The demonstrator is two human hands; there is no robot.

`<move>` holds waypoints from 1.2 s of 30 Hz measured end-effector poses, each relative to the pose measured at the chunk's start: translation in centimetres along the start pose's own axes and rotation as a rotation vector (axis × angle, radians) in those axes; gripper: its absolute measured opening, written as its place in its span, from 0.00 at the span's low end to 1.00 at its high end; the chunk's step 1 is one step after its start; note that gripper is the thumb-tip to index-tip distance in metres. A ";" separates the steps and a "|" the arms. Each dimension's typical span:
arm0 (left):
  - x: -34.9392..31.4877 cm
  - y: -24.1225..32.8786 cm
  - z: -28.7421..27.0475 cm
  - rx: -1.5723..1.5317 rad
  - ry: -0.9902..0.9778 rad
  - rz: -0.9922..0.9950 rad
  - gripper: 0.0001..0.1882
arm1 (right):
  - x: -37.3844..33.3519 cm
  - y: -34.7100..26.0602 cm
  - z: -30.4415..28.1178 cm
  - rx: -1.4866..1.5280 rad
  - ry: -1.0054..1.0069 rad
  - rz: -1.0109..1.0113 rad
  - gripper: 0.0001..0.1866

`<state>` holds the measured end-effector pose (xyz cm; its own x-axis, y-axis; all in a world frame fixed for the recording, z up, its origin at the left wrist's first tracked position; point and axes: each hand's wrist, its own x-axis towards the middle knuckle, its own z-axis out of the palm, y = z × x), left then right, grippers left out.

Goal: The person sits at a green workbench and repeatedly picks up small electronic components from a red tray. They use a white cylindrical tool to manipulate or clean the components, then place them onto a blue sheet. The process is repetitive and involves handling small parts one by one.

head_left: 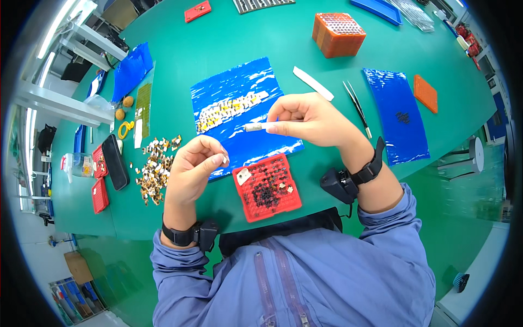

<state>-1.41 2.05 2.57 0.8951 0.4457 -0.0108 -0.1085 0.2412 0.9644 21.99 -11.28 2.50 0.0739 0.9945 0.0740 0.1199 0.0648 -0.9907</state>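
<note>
My right hand [305, 119] is closed in a pinch over the blue sheet [220, 87], holding a slim pale stick-like tool [254, 127] that points left. My left hand [192, 166] is closed too, thumb against fingers, at the sheet's lower left edge; a tiny whitish piece shows at its fingertips, too small to name. Rows of small white-and-yellow parts [229, 111] lie across the sheet. Below both hands sits a red tray [296, 203] with a grid of pits, holding small black pieces [266, 195] and a few pale ones.
Loose small white-and-brown parts [154, 170] are heaped left of my left hand, beside a black phone [114, 162]. Tweezers [358, 109] and a white strip [313, 83] lie beyond my right hand. Farther off are a second blue sheet [400, 139] and stacked orange trays [338, 41].
</note>
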 end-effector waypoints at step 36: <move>6.7 1.0 -5.2 1.354 0.192 0.194 0.11 | 0.0 -0.5 0.5 -0.260 0.218 -0.112 0.08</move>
<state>2.24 9.82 2.11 0.8289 0.5131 0.2228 0.3766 -0.8064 0.4559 21.42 -11.29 2.93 0.2520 0.9397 0.2312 0.3850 0.1219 -0.9148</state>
